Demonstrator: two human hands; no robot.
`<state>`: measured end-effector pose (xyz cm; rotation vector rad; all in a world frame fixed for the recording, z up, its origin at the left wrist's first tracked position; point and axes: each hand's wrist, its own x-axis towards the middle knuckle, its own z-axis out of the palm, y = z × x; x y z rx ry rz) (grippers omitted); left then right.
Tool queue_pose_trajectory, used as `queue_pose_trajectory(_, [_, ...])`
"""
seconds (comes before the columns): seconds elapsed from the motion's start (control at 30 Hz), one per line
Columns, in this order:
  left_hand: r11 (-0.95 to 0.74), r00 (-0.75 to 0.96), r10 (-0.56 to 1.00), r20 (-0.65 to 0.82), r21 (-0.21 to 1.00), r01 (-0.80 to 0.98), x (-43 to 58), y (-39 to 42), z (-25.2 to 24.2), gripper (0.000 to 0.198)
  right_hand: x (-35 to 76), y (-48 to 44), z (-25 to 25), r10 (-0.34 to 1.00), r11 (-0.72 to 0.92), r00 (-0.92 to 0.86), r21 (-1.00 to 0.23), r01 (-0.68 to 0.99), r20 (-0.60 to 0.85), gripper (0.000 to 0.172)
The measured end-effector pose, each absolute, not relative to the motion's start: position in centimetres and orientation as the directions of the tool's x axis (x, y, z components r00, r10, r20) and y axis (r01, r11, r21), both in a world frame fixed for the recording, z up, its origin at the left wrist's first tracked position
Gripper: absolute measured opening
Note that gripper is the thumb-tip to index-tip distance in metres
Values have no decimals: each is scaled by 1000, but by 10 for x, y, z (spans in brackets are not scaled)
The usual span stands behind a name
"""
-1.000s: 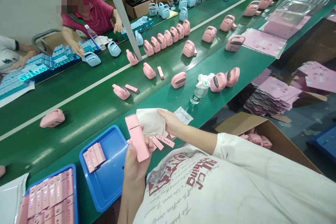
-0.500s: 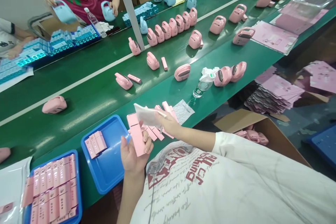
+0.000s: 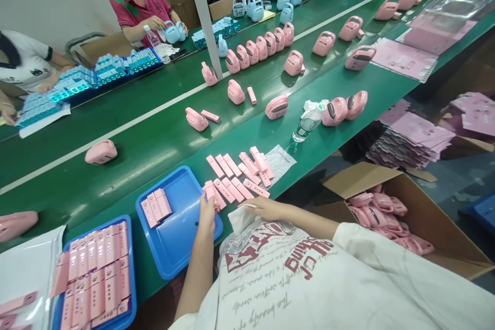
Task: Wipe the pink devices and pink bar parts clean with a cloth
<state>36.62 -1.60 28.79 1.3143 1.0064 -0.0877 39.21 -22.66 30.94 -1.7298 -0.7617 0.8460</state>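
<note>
The left hand [image 3: 207, 212] pinches one slim pink bar [image 3: 211, 192] by its lower end, thumb and fingers closed on the long edges, at the near edge of the green table [image 3: 154, 149]. At its 3 o'clock the right hand [image 3: 267, 208] is curled round a white cloth [image 3: 238, 219]. The bar looks light, rigid and glossy, so probably slippery. A hold across the narrow sides near the middle seems safest. Rows of bars [image 3: 240, 175] lie at 1 o'clock, and a blue tray [image 3: 181, 237] at 9 o'clock.
</note>
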Motion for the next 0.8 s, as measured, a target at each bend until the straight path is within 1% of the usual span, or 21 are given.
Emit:
queue_pose_trajectory(0.1, [186,624,506,-595,782,595,384,-7,276,33,387,-231,304,738,-277,638,-961,-13,-221,54])
queue_pose_trajectory(0.17, [111,661,485,-573,790,603,396,-7,270,28,386,-232,299,685,-259,687,-962,-81,-242,58])
queue_pose_trajectory(0.27, [3,713,436,-549,794,608,407,-7,264,28,386,-233,290,620,-239,734,-958,-158,-276,62])
queue_pose_trajectory(0.37, [-110,729,463,-503,784,611,409,6,264,31,387,-236,286,585,-236,754,-952,-196,-300,63])
queue_pose_trajectory(0.47, [-227,682,599,-419,728,646,402,41,272,33,388,-236,287,538,-224,781,-947,-230,-317,63])
queue_pose_trajectory(0.53, [-291,612,718,-331,656,696,392,69,278,37,390,-234,289,500,-197,797,-941,-276,-338,64])
queue_pose_trajectory(0.6, [-317,528,813,-245,575,754,381,93,282,41,391,-232,290,478,-170,798,-929,-327,-368,65])
queue_pose_trajectory(0.7, [-314,450,875,-180,495,810,370,112,280,43,395,-230,291,458,-143,791,-911,-386,-407,67])
queue_pose_trajectory(0.8, [-286,429,876,-222,478,831,371,112,273,42,396,-228,293,452,-89,782,-894,-439,-429,63])
